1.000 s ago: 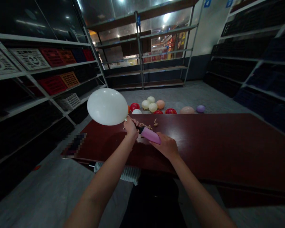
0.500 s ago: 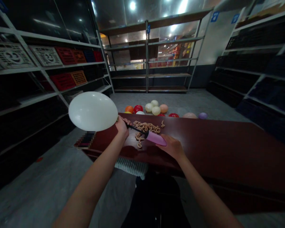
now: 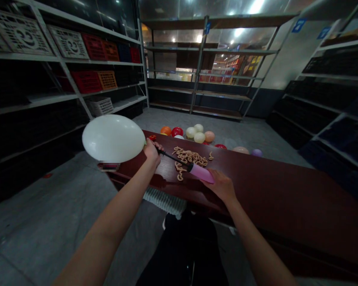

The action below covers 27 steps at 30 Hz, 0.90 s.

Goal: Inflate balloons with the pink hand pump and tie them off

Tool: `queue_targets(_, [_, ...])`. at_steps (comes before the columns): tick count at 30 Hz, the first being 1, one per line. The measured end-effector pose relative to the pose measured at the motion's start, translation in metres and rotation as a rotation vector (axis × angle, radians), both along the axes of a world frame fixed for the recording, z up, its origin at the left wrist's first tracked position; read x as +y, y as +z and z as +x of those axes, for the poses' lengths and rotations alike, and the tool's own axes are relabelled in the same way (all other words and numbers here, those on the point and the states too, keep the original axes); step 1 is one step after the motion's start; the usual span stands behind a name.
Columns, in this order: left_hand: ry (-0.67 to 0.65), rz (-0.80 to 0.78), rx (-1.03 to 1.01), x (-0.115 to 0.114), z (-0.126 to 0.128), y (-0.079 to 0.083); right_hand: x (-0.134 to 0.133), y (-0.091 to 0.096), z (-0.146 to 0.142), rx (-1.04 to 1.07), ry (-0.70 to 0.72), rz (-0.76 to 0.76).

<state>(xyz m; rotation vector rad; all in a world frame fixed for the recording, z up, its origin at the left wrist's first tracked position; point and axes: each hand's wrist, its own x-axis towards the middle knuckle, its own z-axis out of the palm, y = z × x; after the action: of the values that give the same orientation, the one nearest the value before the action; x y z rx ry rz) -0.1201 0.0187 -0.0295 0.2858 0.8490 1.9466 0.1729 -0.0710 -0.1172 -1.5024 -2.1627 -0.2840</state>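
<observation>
The neck of the white balloon [image 3: 113, 138] is mostly covered by the left hand [image 3: 152, 151], so its fit on the pump [image 3: 201, 173] cannot be made out. The lower end of the pump is hidden in the right hand [image 3: 222, 184]. At the bench's left corner, a small item [image 3: 109, 166] is blurred into blocks and partly overlapped by the balloon. Several floor balloons [image 3: 199, 137] are cut off by the far edge of the bench [image 3: 271, 190].

The pump is held above the bench, its long axis slanted from the left hand at upper left down to the right hand at lower right. The black upper end is gripped by the left hand, whose fingers are closed around it at the balloon's neck; the pink end is wrapped by the right hand. The balloon is held out to the left, its long axis nearly level, its neck pointed right.

A smooth, glossy, rounded skin is shown by the balloon. The pump is made up of a thin black rod and a thicker pink barrel. Tan, curled, cord-like strips [image 3: 193, 157] are heaped on the dark red, polished bench, behind the pump. A pale, ribbed fabric [image 3: 165, 200] is seen below the near edge.
</observation>
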Motion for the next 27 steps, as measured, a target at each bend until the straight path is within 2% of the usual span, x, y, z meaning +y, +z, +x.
queue_targets(7, [-0.046,0.144,0.082,0.008,0.035,0.051,0.005,-0.004,0.002,0.106,-0.156,0.079])
queue_targets(10, [-0.080,0.190,0.093,0.011,0.058,0.066,0.007,-0.006,0.004,0.145,-0.171,0.103])
queue_targets(12, [-0.135,0.219,0.121,0.012,0.078,0.070,0.008,-0.007,0.004,0.178,-0.168,0.103])
queue_targets(15, [-0.227,0.252,0.182,0.012,0.115,0.066,0.008,-0.007,0.004,0.236,-0.184,0.076])
queue_targets(20, [-0.328,0.212,0.245,0.007,0.171,0.040,0.008,-0.004,0.003,0.307,-0.271,0.028])
queue_targets(23, [-0.336,0.195,0.262,0.008,0.182,0.030,0.010,-0.004,0.004,0.312,-0.300,0.026])
queue_targets(27, [-0.289,0.131,0.275,0.013,0.173,0.026,0.011,-0.004,0.002,0.286,-0.263,0.025])
